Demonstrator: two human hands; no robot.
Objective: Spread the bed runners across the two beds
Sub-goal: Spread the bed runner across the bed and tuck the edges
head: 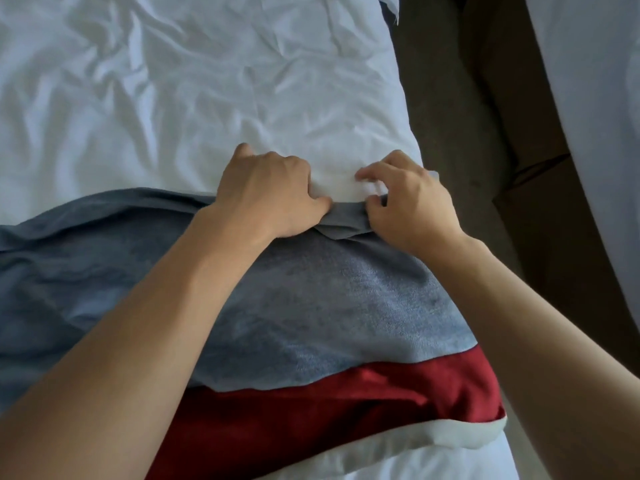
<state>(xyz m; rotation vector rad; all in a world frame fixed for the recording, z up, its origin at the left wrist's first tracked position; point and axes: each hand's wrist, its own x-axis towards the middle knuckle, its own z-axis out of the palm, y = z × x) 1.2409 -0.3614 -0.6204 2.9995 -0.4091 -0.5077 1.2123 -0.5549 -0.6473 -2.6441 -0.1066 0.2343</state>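
Blue-grey runner (311, 299) lies across the near bed (173, 98), rumpled, overlapping a red runner (329, 403) nearer the camera. Left hand (270, 192): grip curled, pinching the blue-grey runner's far edge against the white sheet. Right hand (412, 202): fingers bent, pinching the same edge just beside the left. Second bed (595, 98) at right, across a dark floor gap (485, 133).
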